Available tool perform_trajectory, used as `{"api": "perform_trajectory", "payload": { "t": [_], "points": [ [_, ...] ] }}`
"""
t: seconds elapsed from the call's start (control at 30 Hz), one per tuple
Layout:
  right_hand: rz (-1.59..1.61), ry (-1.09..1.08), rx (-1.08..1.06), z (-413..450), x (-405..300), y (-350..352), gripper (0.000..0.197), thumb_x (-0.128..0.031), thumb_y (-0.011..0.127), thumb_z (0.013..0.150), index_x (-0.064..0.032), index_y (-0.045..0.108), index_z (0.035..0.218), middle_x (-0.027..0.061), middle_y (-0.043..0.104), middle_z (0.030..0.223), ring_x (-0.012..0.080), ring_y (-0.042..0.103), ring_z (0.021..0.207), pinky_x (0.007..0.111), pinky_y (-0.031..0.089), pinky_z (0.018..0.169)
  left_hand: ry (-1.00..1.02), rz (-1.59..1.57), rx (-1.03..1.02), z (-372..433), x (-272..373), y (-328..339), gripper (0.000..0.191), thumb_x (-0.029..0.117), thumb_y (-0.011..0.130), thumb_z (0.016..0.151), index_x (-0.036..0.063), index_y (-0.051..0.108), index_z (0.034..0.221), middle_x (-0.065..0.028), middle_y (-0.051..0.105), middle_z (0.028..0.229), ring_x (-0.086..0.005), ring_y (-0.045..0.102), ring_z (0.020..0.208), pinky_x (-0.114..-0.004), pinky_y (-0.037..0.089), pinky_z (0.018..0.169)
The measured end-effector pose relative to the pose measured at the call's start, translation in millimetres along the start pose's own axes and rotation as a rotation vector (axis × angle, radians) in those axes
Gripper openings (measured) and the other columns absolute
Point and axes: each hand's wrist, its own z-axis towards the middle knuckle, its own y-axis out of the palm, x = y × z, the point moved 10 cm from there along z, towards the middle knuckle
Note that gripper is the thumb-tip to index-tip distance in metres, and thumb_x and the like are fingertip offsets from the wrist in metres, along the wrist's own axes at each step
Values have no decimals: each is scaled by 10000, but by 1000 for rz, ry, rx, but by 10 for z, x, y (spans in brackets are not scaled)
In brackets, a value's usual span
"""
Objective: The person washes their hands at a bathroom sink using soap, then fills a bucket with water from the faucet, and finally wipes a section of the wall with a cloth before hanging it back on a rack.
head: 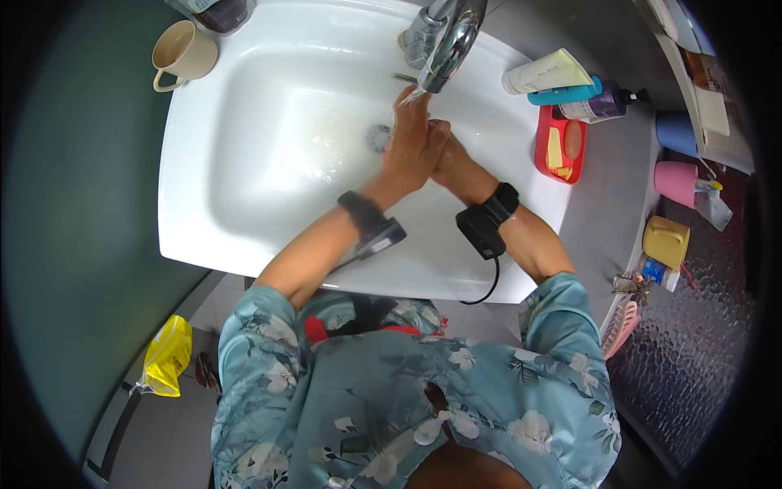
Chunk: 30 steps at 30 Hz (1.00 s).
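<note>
My left hand (410, 147) and my right hand (455, 162) are pressed together under the chrome faucet (449, 52). A stream of water (416, 95) runs from its spout onto the fingers of my left hand. The left hand lies partly over the right one, so most of the right fingers are hidden. No object shows in either hand. Both hands are above the white washbasin (256, 153), just right of its metal drain (379, 137). Each wrist wears a black strap with a small box and cable.
A beige mug (183, 52) stands on the basin's left corner, near a clear container (223, 12). At right are a cream tube (547, 72), a purple pump bottle (602, 104) and a red soap dish (540, 147) with soap pieces. A yellow bag (168, 354) is low at left.
</note>
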Motion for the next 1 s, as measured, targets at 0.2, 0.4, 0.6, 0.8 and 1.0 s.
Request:
{"api": "perform_trajectory", "payload": {
  "t": [0.2, 0.4, 0.6, 0.8, 1.0],
  "points": [
    [-810, -500, 395, -195, -1072, -119, 485, -244, 575, 773, 28, 351, 1107, 134, 566, 764, 186, 565, 529, 276, 438, 425, -425, 132, -136, -445, -610, -561, 394, 157, 487, 789, -49, 424, 1119, -227, 493, 1049, -308, 533, 896, -354, 415, 797],
    [-1150, -617, 342, -31, -1306, 8, 219, -172, 550, 791, -2, 518, 926, 127, 569, 677, 233, 557, 517, 306, 444, 492, -606, 208, -224, -963, -792, -986, 310, 121, 479, 790, -44, 488, 1053, -198, 565, 923, -268, 563, 817, -318, 438, 737],
    [-1118, -440, 223, 194, -1432, -29, 166, -167, 468, 823, -17, 535, 842, 132, 589, 809, 236, 565, 801, 351, 443, 693, -745, 157, -203, -1260, -857, -1062, 269, 74, 447, 800, -23, 502, 1045, -115, 580, 841, -167, 563, 768, -255, 426, 699],
    [-1223, -660, 372, -114, -1423, 30, 294, -166, 579, 758, 13, 512, 981, 120, 581, 733, 208, 584, 595, 278, 469, 554, -754, 129, -176, -1351, -791, -1015, 268, 70, 430, 807, -23, 504, 1048, -119, 581, 863, -172, 566, 824, -260, 427, 711],
    [-1059, -247, 59, -161, -495, -155, 358, -227, 553, 772, 15, 477, 1025, 86, 574, 767, 131, 545, 524, 252, 441, 529, -756, 108, -100, -1468, -441, -1202, 275, 79, 424, 815, -31, 496, 1056, -143, 576, 915, -184, 564, 847, -273, 425, 736]
  ]
}}
